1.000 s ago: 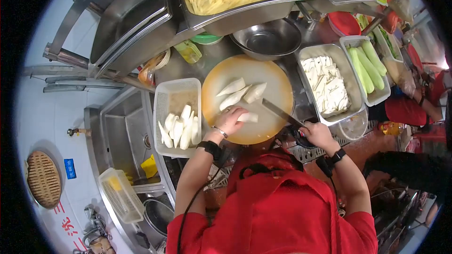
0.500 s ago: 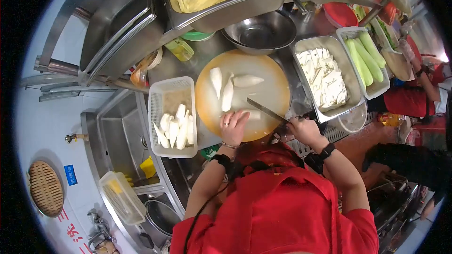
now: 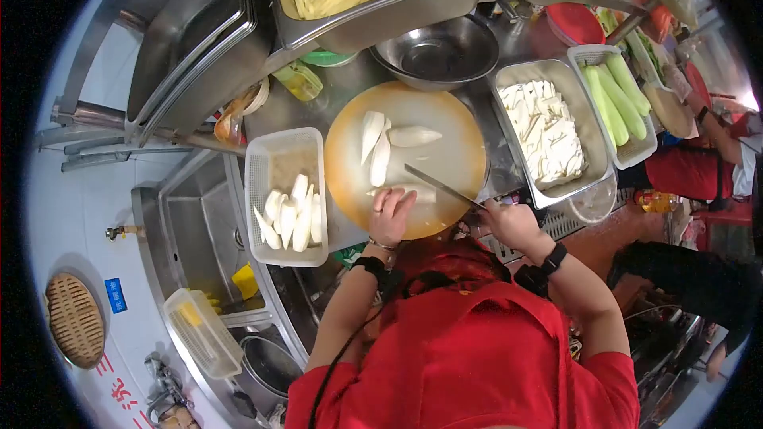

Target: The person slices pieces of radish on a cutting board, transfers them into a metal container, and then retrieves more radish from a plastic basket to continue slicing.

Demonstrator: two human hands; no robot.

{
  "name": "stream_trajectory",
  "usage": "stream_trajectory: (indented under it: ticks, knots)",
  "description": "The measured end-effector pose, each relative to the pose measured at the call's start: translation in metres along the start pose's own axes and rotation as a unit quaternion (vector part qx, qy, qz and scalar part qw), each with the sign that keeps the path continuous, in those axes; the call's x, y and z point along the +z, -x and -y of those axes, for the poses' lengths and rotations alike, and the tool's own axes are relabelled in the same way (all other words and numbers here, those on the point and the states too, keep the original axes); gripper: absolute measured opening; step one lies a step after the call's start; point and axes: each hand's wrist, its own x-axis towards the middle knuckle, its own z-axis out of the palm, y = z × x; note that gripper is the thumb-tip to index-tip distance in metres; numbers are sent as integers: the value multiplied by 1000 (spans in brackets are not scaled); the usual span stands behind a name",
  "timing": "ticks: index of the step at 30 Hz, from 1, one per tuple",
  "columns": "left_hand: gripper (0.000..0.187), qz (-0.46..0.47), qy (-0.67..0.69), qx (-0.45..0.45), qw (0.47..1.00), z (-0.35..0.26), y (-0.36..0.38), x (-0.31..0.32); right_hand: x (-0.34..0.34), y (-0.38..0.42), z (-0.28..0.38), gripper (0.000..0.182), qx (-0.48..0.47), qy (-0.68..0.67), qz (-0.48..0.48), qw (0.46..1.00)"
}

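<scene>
A round cutting board (image 3: 354, 123) lies on the steel counter with several peeled white water bamboo shoots (image 3: 415, 137) on it. At its near side, my left hand (image 3: 389, 216) has its fingers curled over one shoot (image 3: 423, 193), holding it down. That shoot is partly hidden by the fingers. My right hand (image 3: 509, 225) is closed around the handle of a kitchen knife (image 3: 441, 186). The blade slants up and left above the held shoot; whether it touches cannot be made out.
Left of the board stands a white basket (image 3: 322, 191) of whole shoots, beside a sink (image 3: 199, 214). To the right are a steel pan (image 3: 504, 123) of white slices and a basket of green gourds (image 3: 616, 103). A steel bowl (image 3: 437, 52) sits behind. Another person's arm (image 3: 719, 139) shows far right.
The knife has shifted slightly left over the held shoot. The leftmost loose shoot now leans closer to the one beside it. The whole view has drifted a little.
</scene>
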Motion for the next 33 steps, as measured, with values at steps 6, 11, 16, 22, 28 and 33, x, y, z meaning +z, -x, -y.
stream_trajectory:
  ticks: [6, 11, 16, 22, 28, 33]
  knots:
    - [37, -9, -15, 19, 1000, -4, -11, -8, 11, -10, -3, 28, -10, 35, 20, 999]
    - [39, -8, -6, 10, 1000, -4, -4, -8, 9, -4, 9, 33, 2, -9, -4, 1000]
    - [33, -8, -13, -4, 1000, -4, -4, -2, 11, -5, 3, 30, -33, 50, 10, 998]
    - [19, -24, 3, -11, 1000, -1, -3, 1, 32, -10, 6, 23, -22, 19, 26, 999]
    - [27, -14, 5, -12, 1000, 0, 0, 3, -2, -3, 14, 26, -8, -13, 11, 1000]
    - [26, -34, -17, -4, 999, -1, -8, 0, 16, -15, 12, 28, -2, 39, 39, 998]
